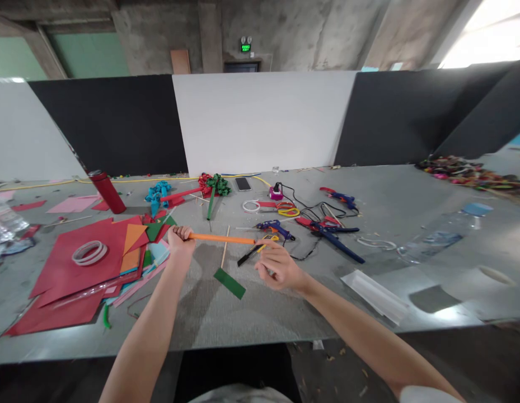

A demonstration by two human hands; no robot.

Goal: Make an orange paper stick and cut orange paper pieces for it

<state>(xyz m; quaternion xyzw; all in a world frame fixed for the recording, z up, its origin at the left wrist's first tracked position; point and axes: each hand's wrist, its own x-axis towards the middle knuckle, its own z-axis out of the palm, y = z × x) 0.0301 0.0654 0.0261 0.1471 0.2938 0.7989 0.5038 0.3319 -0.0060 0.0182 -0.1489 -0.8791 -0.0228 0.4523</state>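
My left hand (181,235) is wrapped round the left end of a thin orange paper tube (221,238), held level above the table. At the tube's right end, my right hand (280,266) has its index fingertip against the rim, with the other fingers curled. Beneath the tube lies a thin wooden stick (225,249), its lower end by a dark green paper rectangle (229,283). A black-and-yellow tool (251,253), partly covered by the right hand, rests beside a blue glue gun (274,226).
Red paper sheets (70,280) with a tape roll (89,253) spread at left, near a red bottle (107,192). Ribbon-like paper flowers (215,184) and a phone (243,183) lie at the back. Blue-handled pliers (339,243), cables and a clear plastic bottle (440,238) occupy the right.
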